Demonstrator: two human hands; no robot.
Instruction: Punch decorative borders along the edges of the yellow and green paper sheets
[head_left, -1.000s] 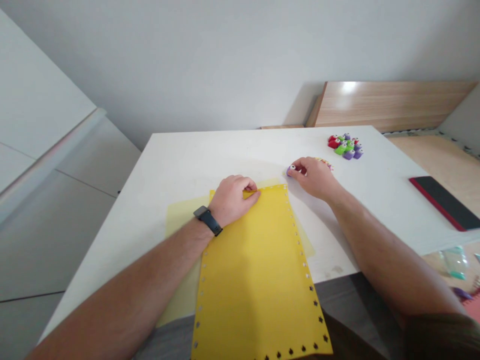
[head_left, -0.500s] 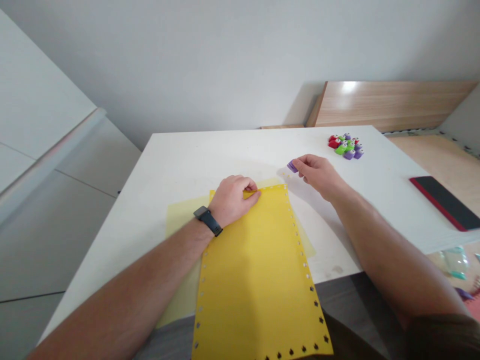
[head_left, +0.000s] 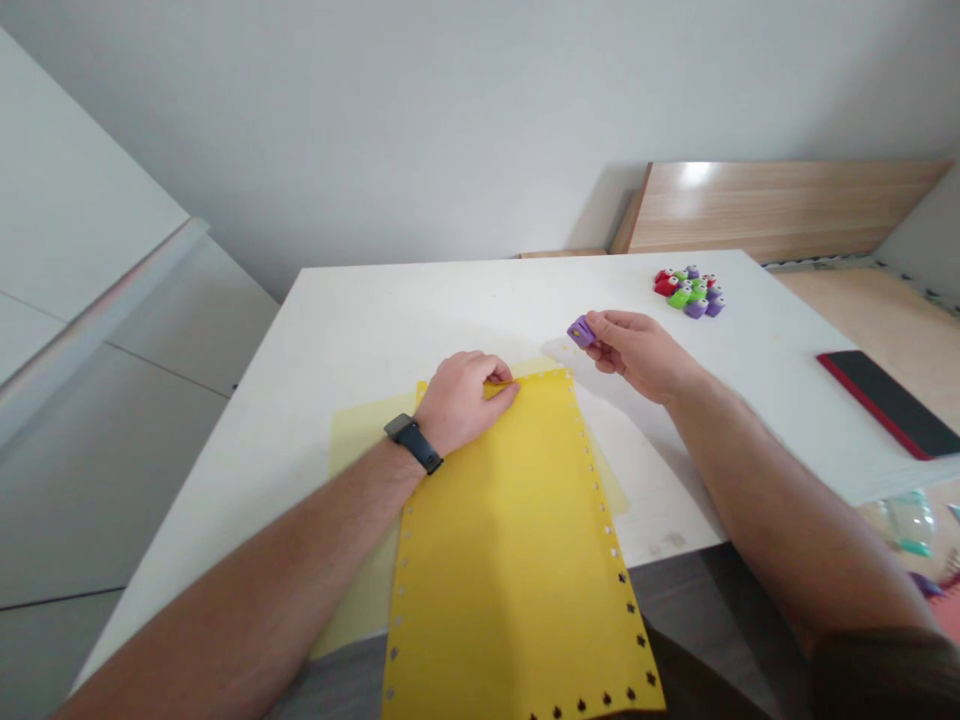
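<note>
Yellow sheet (head_left: 525, 530) bordered with cut-out shapes, purple punch (head_left: 579, 330), red-green-purple punch cluster (head_left: 681, 294), white table (head_left: 390, 315)

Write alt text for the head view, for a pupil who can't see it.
A right hand holds a small purple punch over a white table; the left hand pinches the far edge of a yellow sheet bordered with holes. Other coloured punches cluster further back.

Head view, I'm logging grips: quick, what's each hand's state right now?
Left hand: closed, pinching the yellow sheet at its far edge.
Right hand: closed, holding a small purple punch.
</note>
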